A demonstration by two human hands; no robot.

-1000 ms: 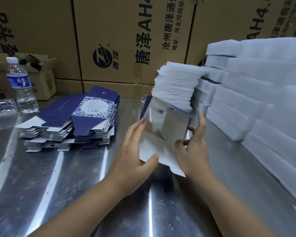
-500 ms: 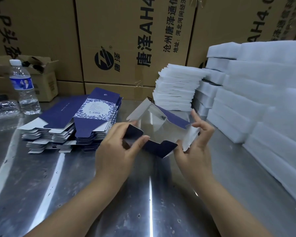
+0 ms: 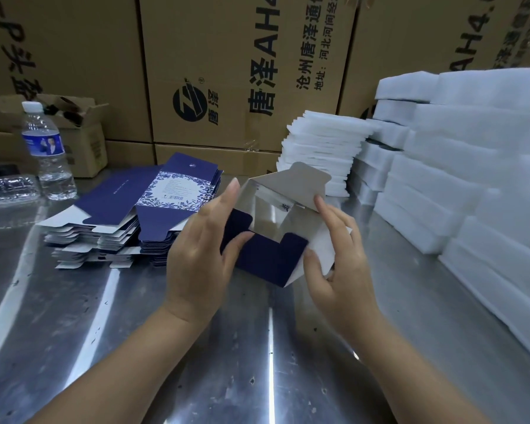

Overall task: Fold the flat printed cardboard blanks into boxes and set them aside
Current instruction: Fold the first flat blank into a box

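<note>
Navy box (image 3: 270,209) sits half-formed over steel table (image 3: 135,332) betw. both hands, near blank stack (image 3: 120,206). My L hand (image 3: 202,249) grips its side, thumb on navy flap (image 3: 266,258); R hand (image 3: 334,264) pinches white flap (image 3: 323,254). I'd tuck flaps in order, creases square, w/o crushing walls.

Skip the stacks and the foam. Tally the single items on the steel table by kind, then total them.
water bottle: 1
clear plastic tray: 1
small open carton: 1
half-folded box: 1
Total: 4
</note>
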